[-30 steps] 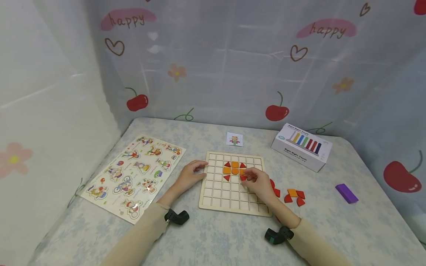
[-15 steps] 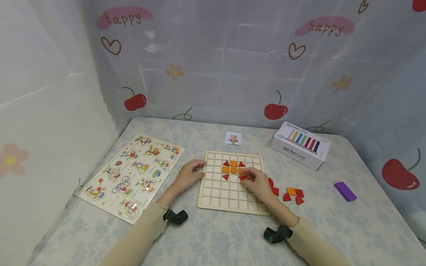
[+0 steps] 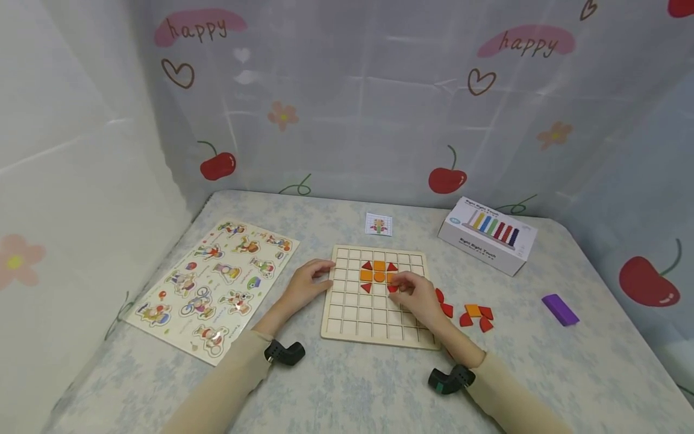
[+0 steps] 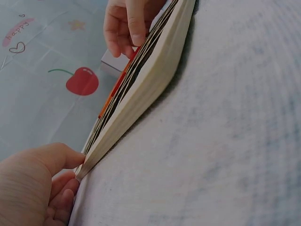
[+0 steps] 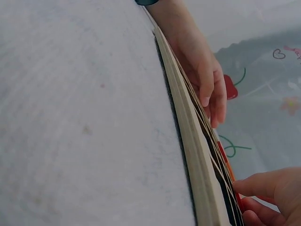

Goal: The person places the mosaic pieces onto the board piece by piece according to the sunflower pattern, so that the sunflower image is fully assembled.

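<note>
A square wooden grid board lies on the table. My left hand grips its left edge between thumb and fingers, as the left wrist view also shows. On the grid, orange squares and red triangles surround an orange disc. My right hand is bent over the right side of this pattern, thumb and fingertips pinching a red triangle at the board's surface. Its fingers partly hide that triangle and the orange square above it.
Loose red pieces and an orange square lie right of the board. A pattern card lies behind it. A white box stands at back right, a purple block at far right. A picture puzzle lies left.
The head view has shifted slightly. Both hands keep their places at the board, and the pieces on the grid look the same.
</note>
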`<state>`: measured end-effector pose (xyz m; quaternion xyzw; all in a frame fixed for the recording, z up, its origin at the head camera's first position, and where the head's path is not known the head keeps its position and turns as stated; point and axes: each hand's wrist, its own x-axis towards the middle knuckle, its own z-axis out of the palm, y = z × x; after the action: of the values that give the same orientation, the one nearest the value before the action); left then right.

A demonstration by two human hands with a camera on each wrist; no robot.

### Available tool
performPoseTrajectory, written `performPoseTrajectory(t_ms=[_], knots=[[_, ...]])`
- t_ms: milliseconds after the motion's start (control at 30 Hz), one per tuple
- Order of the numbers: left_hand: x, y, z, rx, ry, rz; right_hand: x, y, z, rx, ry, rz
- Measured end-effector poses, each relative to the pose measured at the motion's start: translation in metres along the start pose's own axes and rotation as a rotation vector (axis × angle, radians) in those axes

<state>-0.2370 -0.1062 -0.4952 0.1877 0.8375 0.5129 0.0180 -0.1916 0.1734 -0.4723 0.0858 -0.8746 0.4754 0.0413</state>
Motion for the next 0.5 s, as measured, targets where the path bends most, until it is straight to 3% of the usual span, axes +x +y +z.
performPoseTrajectory(t_ms=[200,500], knots=[[0.000,0.001,0.001,0.001,-0.002,-0.008,-0.006,0.002,-0.021,0.010,0.002,0.009],[0.000,-0.001,0.000,0.018,0.004,-0.018,-0.033,0.029,-0.089,-0.126,0.080,0.109]])
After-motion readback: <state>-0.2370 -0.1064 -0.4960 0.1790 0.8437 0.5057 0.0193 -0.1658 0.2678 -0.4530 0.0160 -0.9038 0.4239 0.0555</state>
